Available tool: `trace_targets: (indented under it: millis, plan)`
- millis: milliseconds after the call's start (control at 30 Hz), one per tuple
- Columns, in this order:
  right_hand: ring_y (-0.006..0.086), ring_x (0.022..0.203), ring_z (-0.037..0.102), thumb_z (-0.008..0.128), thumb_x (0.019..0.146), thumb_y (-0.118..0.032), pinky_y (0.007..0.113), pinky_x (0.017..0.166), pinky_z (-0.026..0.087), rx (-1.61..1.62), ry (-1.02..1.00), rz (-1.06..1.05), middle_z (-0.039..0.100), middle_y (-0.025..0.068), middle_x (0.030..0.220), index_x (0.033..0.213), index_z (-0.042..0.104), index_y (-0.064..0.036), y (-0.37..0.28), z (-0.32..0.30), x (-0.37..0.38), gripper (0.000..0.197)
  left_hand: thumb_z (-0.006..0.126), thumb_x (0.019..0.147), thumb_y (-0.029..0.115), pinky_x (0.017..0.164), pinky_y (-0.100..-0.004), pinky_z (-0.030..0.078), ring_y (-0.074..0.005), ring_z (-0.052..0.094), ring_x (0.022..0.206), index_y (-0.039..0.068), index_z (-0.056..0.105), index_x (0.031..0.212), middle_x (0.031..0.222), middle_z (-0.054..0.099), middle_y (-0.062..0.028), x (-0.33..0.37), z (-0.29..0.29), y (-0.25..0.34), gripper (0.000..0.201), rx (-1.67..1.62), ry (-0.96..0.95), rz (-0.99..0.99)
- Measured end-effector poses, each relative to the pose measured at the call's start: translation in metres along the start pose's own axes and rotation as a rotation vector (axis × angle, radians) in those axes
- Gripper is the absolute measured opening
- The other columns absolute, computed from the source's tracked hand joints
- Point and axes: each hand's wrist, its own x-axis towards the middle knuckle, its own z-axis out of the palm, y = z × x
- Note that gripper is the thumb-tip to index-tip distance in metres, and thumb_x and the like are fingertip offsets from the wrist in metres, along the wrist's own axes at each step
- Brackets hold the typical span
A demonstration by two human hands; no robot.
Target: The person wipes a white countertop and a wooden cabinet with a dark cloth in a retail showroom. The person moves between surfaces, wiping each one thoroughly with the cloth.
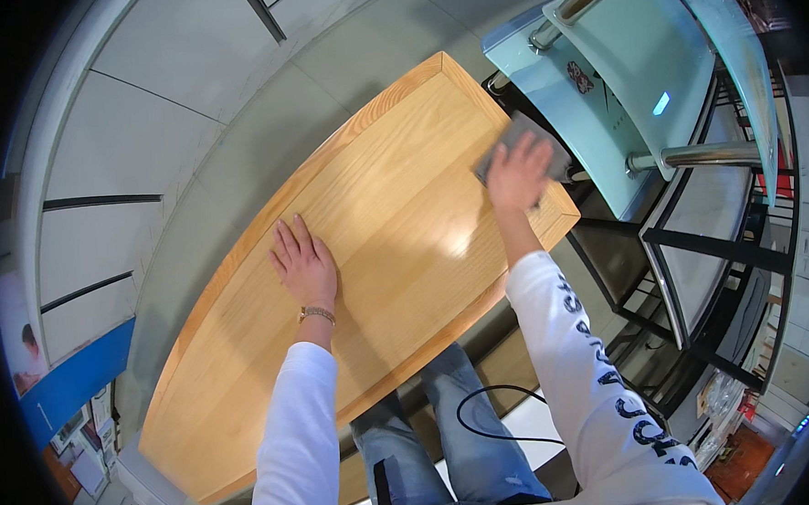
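Observation:
A long wooden table (393,207) with a raised, lighter-grained border stretches across the view in front of me. My left hand (306,265) rests palm down on its top, fingers spread, with a bracelet at the wrist and nothing in the grasp. Over at the table's right end, my right hand (519,171) presses on a grey cloth (553,158). The cloth lies flat under my palm and fingers and reaches past the table's end edge. Slight blur softens the fingers of this hand.
Close beyond the right end stands a tiered glass table (589,106) with metal posts. Black metal-framed furniture (715,250) is further right. White cabinets (133,139) line the far left. A black cable (497,438) loops beside my legs.

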Motion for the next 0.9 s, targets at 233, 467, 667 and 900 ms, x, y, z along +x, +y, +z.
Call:
trace_targets:
  millis: [233,467,667,900]
  plan:
    - [0.0317,0.144,0.014,0.032,0.099,-0.040,0.056,0.110,0.020,0.088,-0.032,-0.231,0.015,0.0179,0.155,0.148,0.023,-0.0078,-0.046,0.007,0.007,0.059,0.036,0.096,0.031,0.116,-0.0476,0.008,-0.0239,0.019,0.143,0.022,0.029,0.148,0.155,0.022,-0.0089,0.001,0.000,-0.003,0.054,0.066,0.027,-0.012]
    - [0.0326,0.144,0.013,0.030,0.100,-0.043,0.057,0.107,0.025,-0.115,0.061,0.182,0.014,0.0210,0.155,0.148,0.022,-0.0065,-0.014,0.016,-0.005,0.061,0.037,0.094,0.029,0.115,-0.0484,0.008,-0.0254,0.019,0.143,0.020,0.029,0.148,0.155,0.022,-0.0098,0.001,-0.008,0.002,0.055,0.026,0.007,-0.010]
    - [0.0300,0.144,0.013,0.031,0.099,-0.039,0.056,0.110,0.021,0.004,-0.001,-0.184,0.016,0.0166,0.155,0.148,0.023,-0.0071,-0.143,0.018,0.069,0.059,0.039,0.093,0.029,0.115,-0.0497,0.008,-0.0248,0.020,0.143,0.022,0.031,0.147,0.154,0.024,-0.0093,0.003,-0.005,0.007,0.055,-0.021,-0.001,-0.012]
    - [0.0342,0.139,0.024,0.039,0.098,-0.033,0.045,0.113,0.021,0.007,0.098,-0.290,0.028,0.0190,0.150,0.143,0.033,-0.0055,-0.043,0.012,0.031,0.053,0.040,0.092,0.028,0.115,-0.0498,0.008,-0.0249,0.021,0.142,0.022,0.032,0.147,0.154,0.024,-0.0093,0.000,-0.008,-0.001,0.056,-0.019,0.000,-0.033]
